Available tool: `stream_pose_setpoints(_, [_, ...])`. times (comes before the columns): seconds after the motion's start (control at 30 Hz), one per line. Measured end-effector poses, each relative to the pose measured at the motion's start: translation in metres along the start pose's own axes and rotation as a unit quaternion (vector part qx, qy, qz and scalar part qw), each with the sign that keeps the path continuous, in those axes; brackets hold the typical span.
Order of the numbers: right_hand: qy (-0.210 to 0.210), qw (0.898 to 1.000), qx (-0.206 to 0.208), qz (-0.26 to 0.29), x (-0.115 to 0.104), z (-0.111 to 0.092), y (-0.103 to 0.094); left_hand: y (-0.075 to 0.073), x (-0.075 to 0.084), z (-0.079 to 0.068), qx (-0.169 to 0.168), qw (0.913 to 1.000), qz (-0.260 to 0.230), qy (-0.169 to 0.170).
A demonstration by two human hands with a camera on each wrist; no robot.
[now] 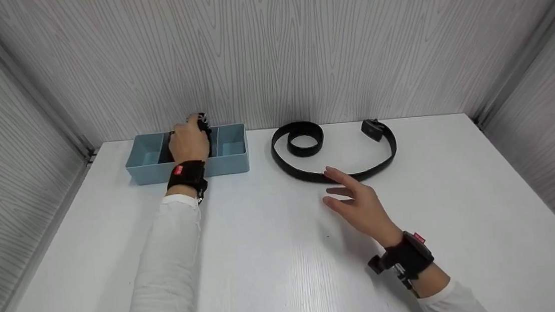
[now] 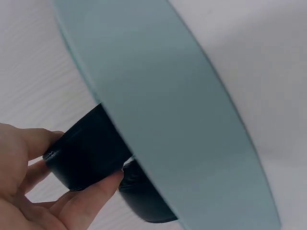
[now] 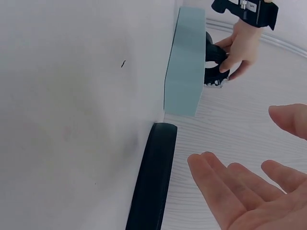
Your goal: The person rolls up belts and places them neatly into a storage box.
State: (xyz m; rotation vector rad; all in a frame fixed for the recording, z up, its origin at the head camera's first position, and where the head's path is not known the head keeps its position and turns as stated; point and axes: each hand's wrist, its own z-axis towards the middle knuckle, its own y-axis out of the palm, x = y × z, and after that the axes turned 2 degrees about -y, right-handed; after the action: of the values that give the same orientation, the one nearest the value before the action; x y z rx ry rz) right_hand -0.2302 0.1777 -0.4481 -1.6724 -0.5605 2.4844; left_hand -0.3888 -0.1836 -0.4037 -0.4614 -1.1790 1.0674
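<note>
In the head view, my left hand is over the middle compartment of a blue three-part box. Its thumb and fingers grip a rolled black belt, which stands partly above the box rim; metallic bits show at its far side. A second black curve of it sits beside my fingertips in the left wrist view. On the table lies another black belt, its left end coiled and its buckle end curled at the right. My right hand hovers just in front of this belt, fingers spread and holding nothing.
The box's left compartment and right compartment show bare blue floors. A wood-grain panel rises behind the white table, with similar panels on both sides. Box and belt lie close to the back panel.
</note>
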Motion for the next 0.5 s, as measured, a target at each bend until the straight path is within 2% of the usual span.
stream_pose_setpoints(0.23, [0.007,1.0,-0.008,-0.003,0.001,-0.001,0.002,0.015,-0.004,0.001,-0.046,0.9979,0.043,-0.016])
stream_pose_setpoints(0.4, [0.017,1.0,-0.014,0.003,0.002,-0.002,0.004,0.017,-0.001,0.0,-0.046,0.9967,0.066,-0.009])
stream_pose_setpoints(0.5, [0.023,0.999,-0.023,0.002,0.002,-0.002,0.006,0.015,0.0,-0.003,-0.044,0.9943,0.097,0.003])
